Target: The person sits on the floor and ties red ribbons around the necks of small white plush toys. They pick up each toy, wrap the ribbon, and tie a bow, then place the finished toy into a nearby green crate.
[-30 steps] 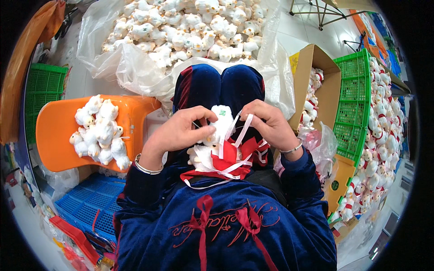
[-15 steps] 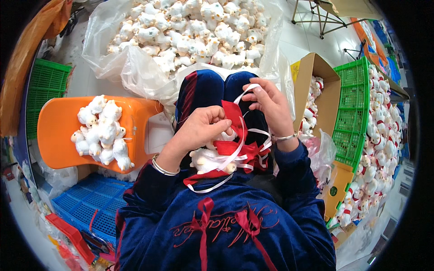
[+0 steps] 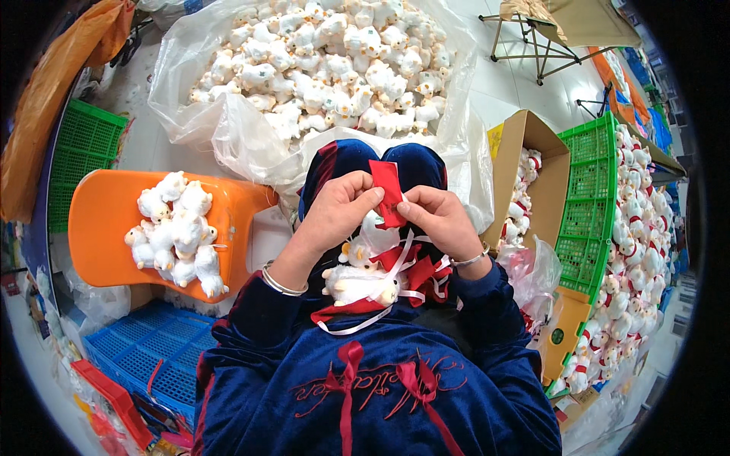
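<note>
A small red fabric piece (image 3: pixel 388 190) is stretched between my two hands above my lap. My left hand (image 3: pixel 341 207) pinches its left edge between thumb and forefinger, and my right hand (image 3: pixel 442 219) pinches its lower right side. Just below lie white plush toys (image 3: pixel 351 283) on my lap, partly covered. More red fabric pieces (image 3: pixel 422 275) with white ribbons (image 3: pixel 363 325) are heaped against them, and one red piece sits under the toys' lower edge. Where the held piece's own ribbon runs is hard to make out.
An orange stool (image 3: pixel 99 228) at left bears a pile of white plush toys (image 3: pixel 179 232). Ahead, a clear plastic bag (image 3: pixel 182 114) holds a large heap of them. At right stand a cardboard box (image 3: pixel 549 178) and a green crate (image 3: pixel 585 205), near toys with red collars (image 3: pixel 627 266).
My right hand has lowered from the raised white ribbon to the red fabric piece. Both hands now hold that piece, flattened and upright, and the view has shifted slightly.
</note>
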`<action>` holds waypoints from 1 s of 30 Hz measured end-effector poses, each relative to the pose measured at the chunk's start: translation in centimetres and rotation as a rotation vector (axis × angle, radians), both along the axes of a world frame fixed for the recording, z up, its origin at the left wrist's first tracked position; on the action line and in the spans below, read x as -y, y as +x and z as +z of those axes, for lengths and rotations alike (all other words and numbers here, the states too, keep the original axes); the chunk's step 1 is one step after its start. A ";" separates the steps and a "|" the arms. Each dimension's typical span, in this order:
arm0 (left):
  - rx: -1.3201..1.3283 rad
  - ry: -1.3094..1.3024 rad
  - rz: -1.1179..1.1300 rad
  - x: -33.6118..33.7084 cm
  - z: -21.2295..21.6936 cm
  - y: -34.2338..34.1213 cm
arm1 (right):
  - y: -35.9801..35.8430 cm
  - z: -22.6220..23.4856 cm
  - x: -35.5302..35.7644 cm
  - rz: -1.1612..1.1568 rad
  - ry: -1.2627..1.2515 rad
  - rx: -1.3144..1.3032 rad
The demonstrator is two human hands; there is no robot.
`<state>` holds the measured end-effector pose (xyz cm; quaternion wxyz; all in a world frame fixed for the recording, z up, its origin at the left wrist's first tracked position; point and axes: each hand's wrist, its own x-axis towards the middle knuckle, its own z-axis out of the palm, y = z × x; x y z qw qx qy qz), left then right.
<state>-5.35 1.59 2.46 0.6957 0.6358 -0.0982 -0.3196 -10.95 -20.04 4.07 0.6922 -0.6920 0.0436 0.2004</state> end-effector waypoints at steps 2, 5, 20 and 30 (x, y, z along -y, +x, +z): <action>0.001 -0.056 0.017 0.1 -0.6 0.4 | 0.1 -0.3 0.3 0.041 0.013 -0.032; -0.041 -0.223 0.053 0.4 -1.0 0.8 | 0.7 0.7 -0.4 -0.053 -0.506 0.514; 0.295 0.176 0.088 0.1 0.5 2.6 | 4.2 3.4 -1.3 0.010 -0.624 0.864; 0.487 0.316 0.018 -1.0 3.7 1.8 | 5.4 4.2 -2.5 0.131 -0.737 0.800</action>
